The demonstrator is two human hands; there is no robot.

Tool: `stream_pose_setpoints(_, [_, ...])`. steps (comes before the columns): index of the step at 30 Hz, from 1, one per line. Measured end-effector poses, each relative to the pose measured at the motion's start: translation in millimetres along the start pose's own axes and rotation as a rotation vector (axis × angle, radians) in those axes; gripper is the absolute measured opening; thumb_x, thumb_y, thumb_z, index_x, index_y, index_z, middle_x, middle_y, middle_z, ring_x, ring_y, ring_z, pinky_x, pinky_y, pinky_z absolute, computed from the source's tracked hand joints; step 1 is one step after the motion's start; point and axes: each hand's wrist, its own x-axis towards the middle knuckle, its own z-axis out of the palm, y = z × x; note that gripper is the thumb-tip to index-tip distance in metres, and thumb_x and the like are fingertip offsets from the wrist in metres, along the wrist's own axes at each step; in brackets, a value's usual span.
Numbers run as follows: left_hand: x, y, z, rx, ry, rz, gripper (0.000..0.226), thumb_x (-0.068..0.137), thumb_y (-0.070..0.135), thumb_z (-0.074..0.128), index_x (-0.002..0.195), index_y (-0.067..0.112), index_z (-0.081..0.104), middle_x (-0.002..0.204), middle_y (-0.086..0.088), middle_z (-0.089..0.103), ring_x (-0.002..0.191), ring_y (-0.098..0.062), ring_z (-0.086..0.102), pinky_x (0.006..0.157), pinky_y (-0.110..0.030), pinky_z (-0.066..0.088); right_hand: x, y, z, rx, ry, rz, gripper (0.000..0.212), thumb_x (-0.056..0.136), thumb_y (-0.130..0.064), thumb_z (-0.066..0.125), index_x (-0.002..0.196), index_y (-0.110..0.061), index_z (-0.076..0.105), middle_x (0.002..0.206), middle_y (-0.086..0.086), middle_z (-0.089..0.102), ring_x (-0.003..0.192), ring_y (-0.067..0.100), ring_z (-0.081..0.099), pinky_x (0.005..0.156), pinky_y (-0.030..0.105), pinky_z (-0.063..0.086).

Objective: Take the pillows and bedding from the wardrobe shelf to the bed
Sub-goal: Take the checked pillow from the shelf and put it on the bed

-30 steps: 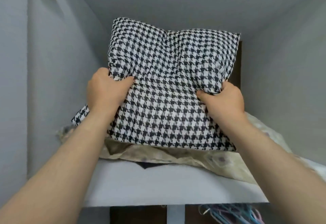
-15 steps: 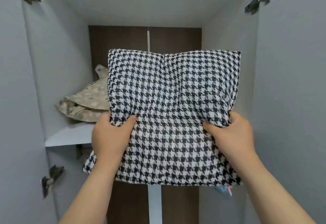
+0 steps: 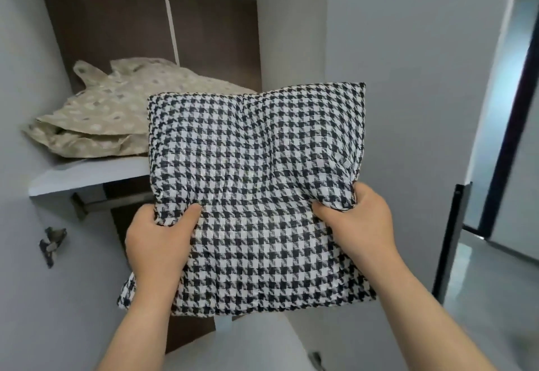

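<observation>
I hold a black-and-white houndstooth pillow [image 3: 256,184] in the air in front of the open wardrobe, clear of the shelf. My left hand [image 3: 159,242] grips its left edge and my right hand [image 3: 354,229] grips its right edge, thumbs on the front face. Beige dotted bedding [image 3: 113,116] lies crumpled on the white wardrobe shelf [image 3: 87,175] at the upper left, partly hidden behind the pillow. The bed is not in view.
The wardrobe's grey side walls and open door [image 3: 408,108] frame the shelf. A hanging rail [image 3: 113,203] runs under the shelf. Door hinges [image 3: 51,242] sit on the left wall. At the right, a dark-framed doorway [image 3: 510,125] and light floor show.
The pillow has come off the bedding and out of the shelf, moving down and to the right with both hands. The beige bedding now lies uncovered on the shelf.
</observation>
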Motion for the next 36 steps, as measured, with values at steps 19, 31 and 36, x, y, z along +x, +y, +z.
stream_pose_setpoints(19, [-243.9, 55.5, 6.6, -0.22, -0.635, -0.069, 0.023, 0.076, 0.03, 0.077, 0.084, 0.016, 0.06, 0.082, 0.004, 0.062, 0.075, -0.019, 0.059, 0.067, -0.036, 0.046, -235.7, 45.2, -226.6, -0.246, 0.456, 0.305, 0.037, 0.06, -0.047, 0.076, 0.087, -0.026, 0.062, 0.078, -0.01, 0.072, 0.072, 0.011, 0.069, 0.067, 0.044, 0.059])
stream_pose_setpoints(31, [-501.1, 212.2, 18.8, -0.433, -1.106, 0.112, 0.021, 0.077, 0.034, 0.076, 0.082, 0.023, 0.06, 0.081, 0.007, 0.064, 0.073, -0.013, 0.06, 0.059, -0.028, 0.045, -438.6, 26.7, -472.1, -0.414, 0.915, 0.44, 0.031, 0.064, -0.039, 0.081, 0.084, -0.026, 0.061, 0.078, -0.01, 0.071, 0.071, 0.011, 0.069, 0.068, 0.043, 0.059])
stream_pose_setpoints(36, [-614.8, 269.7, 8.4, -0.521, -1.32, 0.155, 0.026, 0.077, 0.035, 0.076, 0.089, 0.018, 0.06, 0.081, 0.009, 0.062, 0.073, -0.01, 0.058, 0.059, -0.028, 0.045, -532.8, 18.2, -549.8, -0.469, 1.118, 0.524, 0.04, 0.057, -0.048, 0.077, 0.086, -0.026, 0.061, 0.079, -0.007, 0.072, 0.07, 0.015, 0.07, 0.065, 0.044, 0.059])
